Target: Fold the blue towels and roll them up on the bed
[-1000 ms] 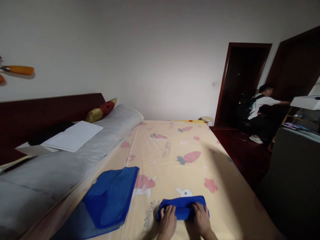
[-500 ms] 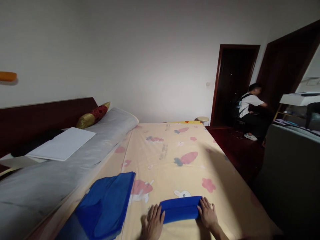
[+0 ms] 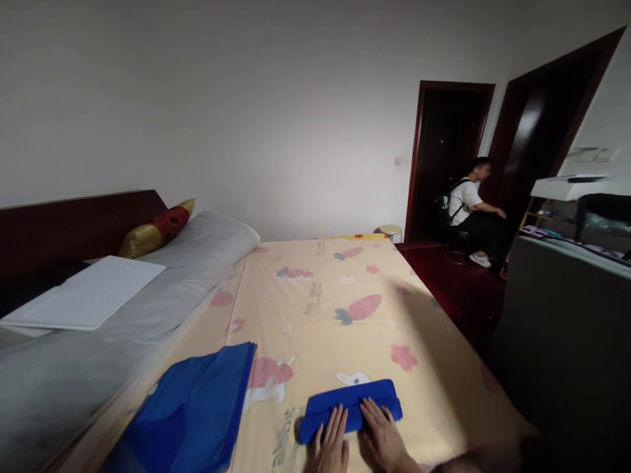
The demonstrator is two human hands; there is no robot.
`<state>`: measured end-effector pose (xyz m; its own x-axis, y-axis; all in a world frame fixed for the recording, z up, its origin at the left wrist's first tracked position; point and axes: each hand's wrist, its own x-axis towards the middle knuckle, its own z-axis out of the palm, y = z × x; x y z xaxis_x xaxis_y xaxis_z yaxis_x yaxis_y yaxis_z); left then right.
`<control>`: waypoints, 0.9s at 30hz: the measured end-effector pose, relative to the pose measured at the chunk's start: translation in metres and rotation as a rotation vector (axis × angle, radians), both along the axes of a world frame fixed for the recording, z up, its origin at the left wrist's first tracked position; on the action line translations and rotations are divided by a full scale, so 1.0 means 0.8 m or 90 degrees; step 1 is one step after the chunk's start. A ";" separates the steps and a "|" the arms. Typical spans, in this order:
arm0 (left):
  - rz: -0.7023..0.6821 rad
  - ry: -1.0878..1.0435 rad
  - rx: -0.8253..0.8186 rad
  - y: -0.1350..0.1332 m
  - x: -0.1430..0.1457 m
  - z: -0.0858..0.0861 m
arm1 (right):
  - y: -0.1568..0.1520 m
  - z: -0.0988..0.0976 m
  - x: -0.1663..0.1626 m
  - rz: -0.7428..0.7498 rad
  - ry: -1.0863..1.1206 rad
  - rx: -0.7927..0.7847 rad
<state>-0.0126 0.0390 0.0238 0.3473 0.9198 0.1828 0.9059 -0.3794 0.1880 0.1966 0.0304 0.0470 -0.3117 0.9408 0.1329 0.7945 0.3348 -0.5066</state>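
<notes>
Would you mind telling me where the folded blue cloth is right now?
The folded blue cloth lies low in the head view on the patterned bedsheet, under the left hand and right hand, right of the loose blue cloth.

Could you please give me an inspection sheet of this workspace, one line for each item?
Surface: bed sheet, pale yellow with carrot and rabbit prints, spread flat.
Job's things: folded blue cloth, lying flat near the front edge.
Clutter: loose blue cloth on the left; white board on the grey bedding; red and gold cushion.
Hands: left hand and right hand lie flat, side by side, on the folded blue cloth.
Cables: nothing seen.
Surroundings: seated person by the dark doorway; round stool.
</notes>
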 end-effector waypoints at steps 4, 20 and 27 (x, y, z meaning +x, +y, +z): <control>0.121 0.022 0.045 0.003 -0.039 -0.006 | -0.006 -0.016 0.045 -0.013 -0.007 0.050; 0.203 0.038 -0.115 0.042 -0.027 0.063 | 0.041 0.031 0.034 -0.163 -0.114 -0.063; 0.186 0.009 -0.080 0.028 0.003 0.057 | 0.026 0.026 -0.012 -0.163 -0.110 -0.041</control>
